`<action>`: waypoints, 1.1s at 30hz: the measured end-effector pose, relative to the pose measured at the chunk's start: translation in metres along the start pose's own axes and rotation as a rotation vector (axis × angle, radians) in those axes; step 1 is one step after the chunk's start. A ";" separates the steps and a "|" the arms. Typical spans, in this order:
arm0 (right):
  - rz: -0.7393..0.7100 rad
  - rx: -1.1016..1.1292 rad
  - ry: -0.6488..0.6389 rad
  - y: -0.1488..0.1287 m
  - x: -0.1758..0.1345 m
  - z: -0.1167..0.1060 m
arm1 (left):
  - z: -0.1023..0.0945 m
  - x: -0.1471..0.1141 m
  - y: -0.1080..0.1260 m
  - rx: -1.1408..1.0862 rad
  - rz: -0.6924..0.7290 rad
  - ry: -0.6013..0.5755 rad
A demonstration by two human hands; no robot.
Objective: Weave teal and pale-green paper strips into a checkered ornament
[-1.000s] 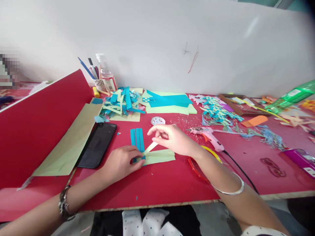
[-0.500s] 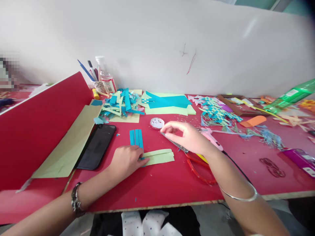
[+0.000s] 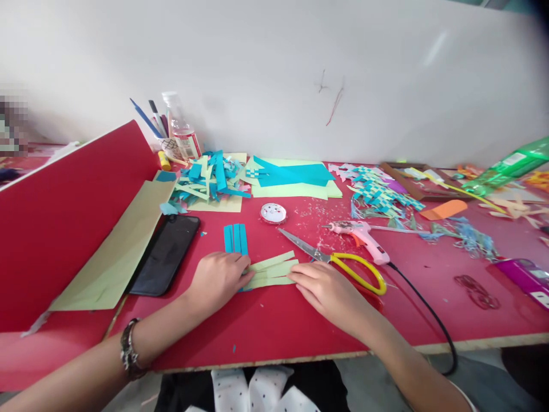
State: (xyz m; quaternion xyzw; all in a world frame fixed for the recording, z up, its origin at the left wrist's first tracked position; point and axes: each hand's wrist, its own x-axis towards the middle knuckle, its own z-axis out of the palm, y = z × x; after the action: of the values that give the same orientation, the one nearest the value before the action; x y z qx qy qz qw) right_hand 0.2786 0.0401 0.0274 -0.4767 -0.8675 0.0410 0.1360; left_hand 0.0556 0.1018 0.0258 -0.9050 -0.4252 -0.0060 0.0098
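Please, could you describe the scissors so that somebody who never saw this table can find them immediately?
On the red table, find the right hand at the pale green strips. Just beyond that hand lie the scissors, nearer than the pink glue gun. Their pointed metal blades and yellow handle loop set them apart.

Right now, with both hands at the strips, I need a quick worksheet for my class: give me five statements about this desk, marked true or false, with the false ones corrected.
1. The left hand is on the strips where blue and pale green meet. True.
2. The right hand is gripping the scissors. False: the right hand is at the free ends of the pale green strips; the scissors lie on the desk.
3. The black phone lies to the left of the blue strips. True.
4. The glue gun is green. False: the glue gun is pink.
5. A clear bottle stands beside the cup of pens. True.
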 end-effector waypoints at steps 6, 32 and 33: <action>0.037 0.019 -0.016 -0.003 -0.004 -0.001 | -0.002 0.000 0.000 0.012 0.018 0.001; 0.021 -0.171 -0.108 -0.003 0.034 0.015 | 0.000 0.000 -0.006 -0.067 0.031 0.018; 0.027 -0.166 -0.125 -0.003 0.038 0.015 | 0.000 0.000 -0.006 -0.075 0.027 0.016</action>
State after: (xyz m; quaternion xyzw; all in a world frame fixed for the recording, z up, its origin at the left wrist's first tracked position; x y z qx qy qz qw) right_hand 0.2524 0.0714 0.0214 -0.4944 -0.8683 0.0003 0.0411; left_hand 0.0505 0.1055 0.0256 -0.9104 -0.4122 -0.0290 -0.0207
